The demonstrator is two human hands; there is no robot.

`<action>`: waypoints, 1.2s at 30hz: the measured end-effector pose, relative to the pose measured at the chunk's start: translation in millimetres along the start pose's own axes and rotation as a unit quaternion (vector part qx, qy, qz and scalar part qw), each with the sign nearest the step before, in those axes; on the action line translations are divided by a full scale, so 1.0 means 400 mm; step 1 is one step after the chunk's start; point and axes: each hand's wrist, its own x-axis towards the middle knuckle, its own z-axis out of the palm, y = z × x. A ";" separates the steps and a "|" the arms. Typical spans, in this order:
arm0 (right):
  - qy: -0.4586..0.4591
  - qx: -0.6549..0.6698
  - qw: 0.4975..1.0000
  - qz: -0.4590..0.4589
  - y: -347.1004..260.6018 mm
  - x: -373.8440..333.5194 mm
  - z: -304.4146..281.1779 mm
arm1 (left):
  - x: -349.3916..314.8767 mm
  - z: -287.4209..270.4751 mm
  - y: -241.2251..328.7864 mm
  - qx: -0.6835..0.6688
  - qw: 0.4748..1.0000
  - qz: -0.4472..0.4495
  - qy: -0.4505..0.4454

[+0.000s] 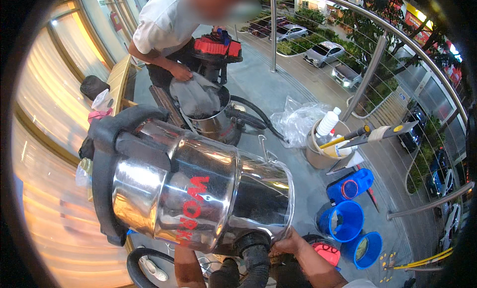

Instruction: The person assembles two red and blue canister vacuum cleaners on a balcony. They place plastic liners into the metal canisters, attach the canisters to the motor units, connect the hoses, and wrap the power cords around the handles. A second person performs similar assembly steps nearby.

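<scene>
A shiny steel vacuum canister (pixel 198 183) lies tilted on its side in front of me, its black wheeled base (pixel 107 179) to the left and its rim to the right. My right hand (pixel 288 242) grips that rim near the hose port. My left forearm (pixel 189 268) goes up behind the canister's lower side; the hand itself is hidden there. A black ribbed hose (pixel 254 260) is fitted to the port and runs down toward me. Across from me, a co-worker's hand (pixel 181 72) holds a grey cloth filter (pixel 196 94) over a second steel canister (pixel 213 124).
A red vacuum head (pixel 216 48) stands behind the co-worker's canister. On the right are a beige bucket of tools (pixel 318 154), clear plastic sheeting (pixel 298 120), blue buckets (pixel 343 221) and a blue jug (pixel 350 185). A metal railing (pixel 365 74) borders the balcony; a wooden bench (pixel 117 84) stands left.
</scene>
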 end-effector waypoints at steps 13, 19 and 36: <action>-0.019 0.049 0.999 0.002 0.030 0.111 -0.009 | -0.011 -0.019 0.022 -0.005 1.000 0.001 0.012; -0.075 0.168 0.982 0.042 0.112 0.121 -0.013 | -0.004 -0.013 0.054 -0.006 1.000 0.007 0.016; -0.019 -0.162 0.981 0.108 -0.081 0.104 0.039 | -0.009 -0.043 -0.038 -0.024 0.999 -0.013 0.035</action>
